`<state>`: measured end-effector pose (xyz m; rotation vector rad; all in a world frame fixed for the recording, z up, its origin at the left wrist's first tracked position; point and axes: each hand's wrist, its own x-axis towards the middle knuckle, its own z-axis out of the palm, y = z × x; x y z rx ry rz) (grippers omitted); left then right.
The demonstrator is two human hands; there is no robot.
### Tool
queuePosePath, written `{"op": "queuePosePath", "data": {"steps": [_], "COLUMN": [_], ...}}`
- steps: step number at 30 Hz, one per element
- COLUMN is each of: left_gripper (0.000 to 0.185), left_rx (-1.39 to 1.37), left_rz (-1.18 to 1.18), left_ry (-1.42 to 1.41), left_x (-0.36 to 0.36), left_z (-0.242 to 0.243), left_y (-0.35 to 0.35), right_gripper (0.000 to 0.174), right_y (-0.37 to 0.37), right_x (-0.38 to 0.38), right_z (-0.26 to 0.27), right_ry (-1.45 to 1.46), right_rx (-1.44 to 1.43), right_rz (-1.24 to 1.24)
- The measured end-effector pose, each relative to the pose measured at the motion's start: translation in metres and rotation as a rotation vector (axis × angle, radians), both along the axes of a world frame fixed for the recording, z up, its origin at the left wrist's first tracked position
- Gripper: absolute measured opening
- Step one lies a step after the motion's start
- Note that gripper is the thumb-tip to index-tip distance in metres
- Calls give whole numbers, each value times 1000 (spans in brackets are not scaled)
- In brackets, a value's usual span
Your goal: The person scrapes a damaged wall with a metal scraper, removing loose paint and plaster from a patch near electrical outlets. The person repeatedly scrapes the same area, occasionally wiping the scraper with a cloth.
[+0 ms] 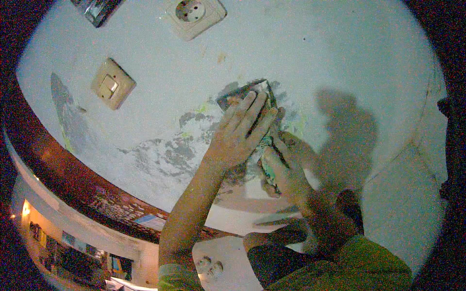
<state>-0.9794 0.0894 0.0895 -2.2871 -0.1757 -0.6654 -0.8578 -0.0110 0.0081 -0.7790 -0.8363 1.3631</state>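
Note:
A wide putty knife (pixel 260 87) lies with its dark, smeared blade against the pale wall (pixel 346 47). My left hand (pixel 240 127) presses on that blade with its fingers stretched out along it; its thumb is hidden. Lower and to the right, my right hand (pixel 287 163) is closed around the tool's handle (pixel 268 169), which shows some green between the fingers. Grey and whitish smeared patches (pixel 174 152) spread over the wall left of the blade, with a few yellow-green marks among them.
A light switch (pixel 109 85) and a wall socket (pixel 191 14) sit up and left of my hands. A brown frame (pixel 91 185) borders the wall, with a lit room and shelves (pixel 69 251) beyond. A bare foot (pixel 273 234) shows below my arms.

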Motion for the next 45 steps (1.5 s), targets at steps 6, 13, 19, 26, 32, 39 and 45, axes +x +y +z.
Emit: {"op": "queuePosePath", "data": {"steps": [6, 13, 19, 26, 32, 39, 45], "left_gripper": [46, 51, 45, 42, 44, 46, 43], "left_rx": [5, -42, -72, -34, -30, -77, -103], "left_rz": [-4, 14, 2, -33, -96, -125, -221], "left_ry": [-62, -97, 13, -23, -43, -59, -90], "left_x": [10, 16, 13, 15, 17, 6, 19], "left_z": [11, 14, 30, 38, 34, 17, -4], "left_y": [3, -1, -5, -6, 0, 18, 38], "right_gripper": [31, 22, 40, 32, 25, 26, 29], "right_y": [9, -1, 3, -8, -6, 6, 9], "right_x": [6, 1, -7, 4, 3, -12, -20], "right_z": [-10, -14, -3, 22, 27, 16, -6], "right_ry": [-218, -133, -529, -199, -260, -153, -148], "right_rx": [35, 101, 423, -46, -62, -22, -82], "right_rz": [65, 81, -4, 141, 129, 119, -52]}}
